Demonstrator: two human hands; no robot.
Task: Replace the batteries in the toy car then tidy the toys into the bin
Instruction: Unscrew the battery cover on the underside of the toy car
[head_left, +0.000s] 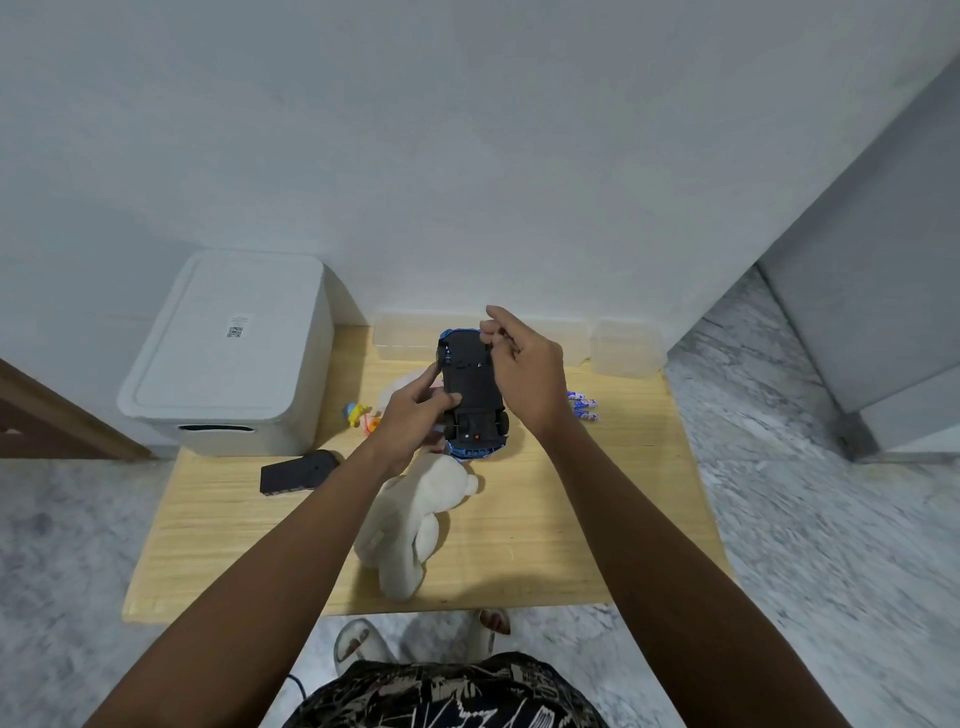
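The blue toy car (471, 395) is held upside down above the wooden table (571, 519), its black underside facing me. My left hand (410, 415) grips the car's left side near the rear wheels. My right hand (524, 364) is over the car's front end, fingers pinched at the underside; whether it holds a small part I cannot tell. Blue and white batteries (583, 405) lie on the table to the right of the car. A white lidded bin (228, 353) stands at the table's back left.
A white plush bear (410, 525) lies in the table's middle, below the car. A black remote (298, 473) lies at the left, small colourful toys (358, 414) behind it. Two clear plastic containers (626, 345) stand along the back wall. Marble floor surrounds the table.
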